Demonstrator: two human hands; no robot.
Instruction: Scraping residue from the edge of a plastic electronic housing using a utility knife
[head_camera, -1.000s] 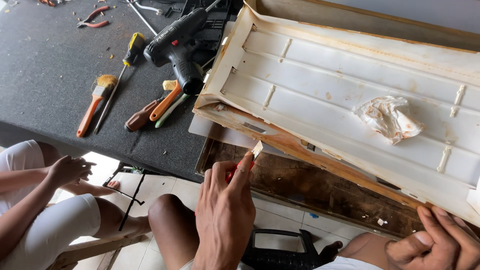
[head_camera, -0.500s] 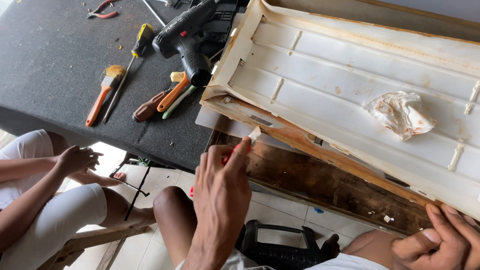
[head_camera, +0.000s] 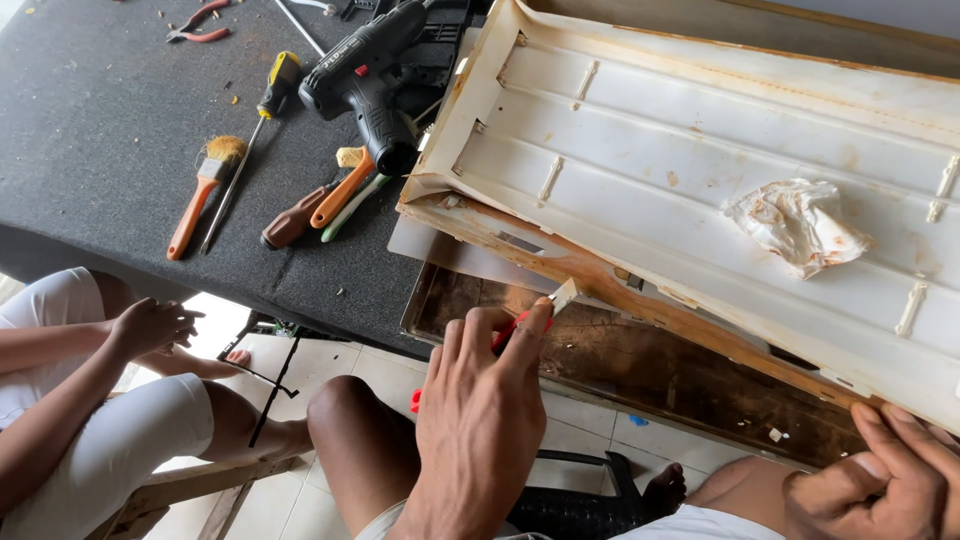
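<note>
My left hand (head_camera: 480, 410) grips a small red-handled scraper (head_camera: 540, 308), its pale blade touching the rusty-stained front edge of a large white ribbed plastic panel (head_camera: 700, 160). The panel lies tilted over a dark rusted metal tray (head_camera: 640, 365). At the lower right corner my right hand (head_camera: 885, 480) holds the panel's near edge. A crumpled stained rag (head_camera: 795, 222) rests on the panel.
On the dark table (head_camera: 90, 140) lie a black cordless drill (head_camera: 365, 75), an orange-handled brush (head_camera: 205, 190), screwdrivers (head_camera: 260, 120), more orange and brown handled tools (head_camera: 325, 205) and red pliers (head_camera: 200, 22). Another person (head_camera: 90, 400) in white shorts sits at the left, hands clasped.
The view has shifted slightly. My left hand with the scraper has moved up and right to meet the panel's stained edge. My right hand keeps its hold.
</note>
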